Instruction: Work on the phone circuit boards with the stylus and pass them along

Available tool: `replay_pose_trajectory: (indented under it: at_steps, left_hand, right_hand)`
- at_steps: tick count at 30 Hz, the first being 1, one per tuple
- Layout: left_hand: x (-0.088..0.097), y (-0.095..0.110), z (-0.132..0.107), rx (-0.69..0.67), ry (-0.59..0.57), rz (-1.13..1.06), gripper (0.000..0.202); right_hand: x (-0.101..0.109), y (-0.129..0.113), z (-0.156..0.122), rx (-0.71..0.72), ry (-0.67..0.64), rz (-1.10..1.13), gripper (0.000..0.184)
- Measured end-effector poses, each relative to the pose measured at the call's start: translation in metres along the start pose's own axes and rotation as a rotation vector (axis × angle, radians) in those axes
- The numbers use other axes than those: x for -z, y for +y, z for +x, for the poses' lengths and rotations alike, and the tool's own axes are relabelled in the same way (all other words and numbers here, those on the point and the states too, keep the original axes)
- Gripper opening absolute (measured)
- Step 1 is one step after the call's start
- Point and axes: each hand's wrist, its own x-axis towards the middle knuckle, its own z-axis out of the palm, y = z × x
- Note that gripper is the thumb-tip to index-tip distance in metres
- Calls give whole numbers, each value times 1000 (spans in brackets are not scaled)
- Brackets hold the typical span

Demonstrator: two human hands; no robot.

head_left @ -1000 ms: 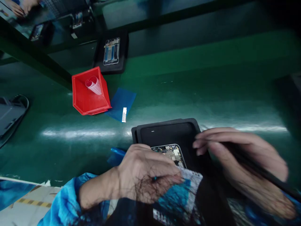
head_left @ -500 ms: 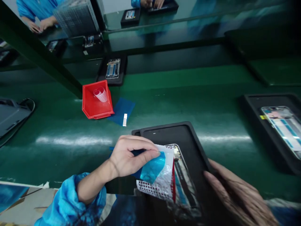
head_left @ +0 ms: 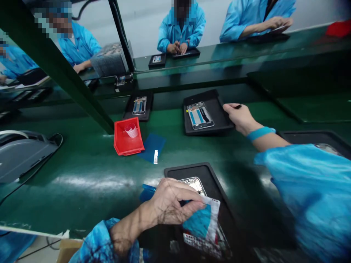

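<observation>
My left hand (head_left: pixel 175 202) pinches a thin sheet (head_left: pixel 214 215) of white, dotted backing with blue film on it. The sheet hangs over a phone body (head_left: pixel 193 182) with a bare metal frame, which lies in a black tray (head_left: pixel 189 168) close to me; the sheet and hand cover much of the phone. My right hand (head_left: pixel 241 117), with a blue band at the wrist, grips the right edge of another black tray (head_left: pixel 219 120) farther off. In that tray lies an open phone body (head_left: pixel 199 115) with blue strips. A small dark piece shows at the fingers.
A red bin (head_left: pixel 128 148) holds a curled dotted sheet (head_left: pixel 131 130). Beside it lies blue film (head_left: pixel 153 142) with a white dotted strip (head_left: pixel 155 157). More trays stand behind (head_left: pixel 139 106) and at right (head_left: pixel 307 137). A green post (head_left: pixel 68 80) slants at left. Co-workers sit across.
My right hand has carried a tray with its phone forward from the near spot, leaving another tray beneath my left hand. The left hand keeps the sheet. My view has tilted up.
</observation>
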Motion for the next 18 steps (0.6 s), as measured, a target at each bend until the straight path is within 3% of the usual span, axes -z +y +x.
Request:
replay_pose_trajectory:
  at_steps: [2,5,10,13,18]
  left_hand:
    - [-1,-4,-3,17,-45,50,18]
    - [-5,-8,-8,23,-118,105,11]
    - [-16,-10,-15,-36,-210,153,10]
    - [-20,-9,-15,-86,-224,185,11]
    - [-21,-9,-16,-153,-250,257,21]
  right_hand:
    - [-9,-5,19,69,52,-74,32]
    - [-10,-2,24,231,70,-185,27]
    - [-22,22,-16,514,-178,-321,25]
    - [-39,29,-34,572,-234,-355,30]
    - [-53,11,-37,560,-191,-251,31]
